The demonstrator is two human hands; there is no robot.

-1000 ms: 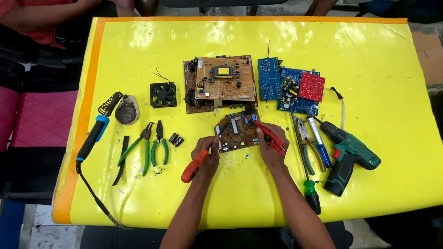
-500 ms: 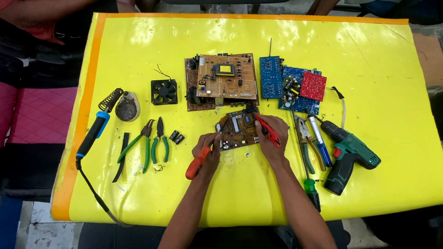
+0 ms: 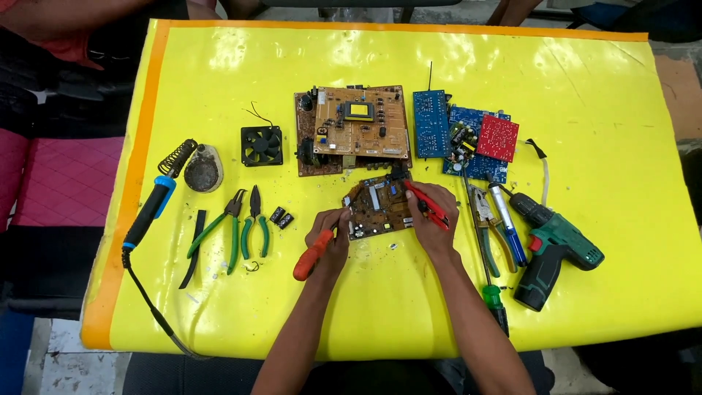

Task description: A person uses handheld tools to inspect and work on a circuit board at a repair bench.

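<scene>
Head view: left hand (image 3: 329, 235) grips an orange-handled screwdriver (image 3: 313, 255), right hand (image 3: 431, 216) grips red-handled pliers (image 3: 426, 205), apparently a cutter, both at the small board (image 3: 376, 208) near the table's (image 3: 585, 110) front edge; steady the board, lever gently

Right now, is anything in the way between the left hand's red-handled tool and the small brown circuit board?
Nothing visible. The left hand holds the red-handled tool with its tip right at the small brown circuit board's left edge. The right hand with red-handled pliers works the opposite side.
</scene>
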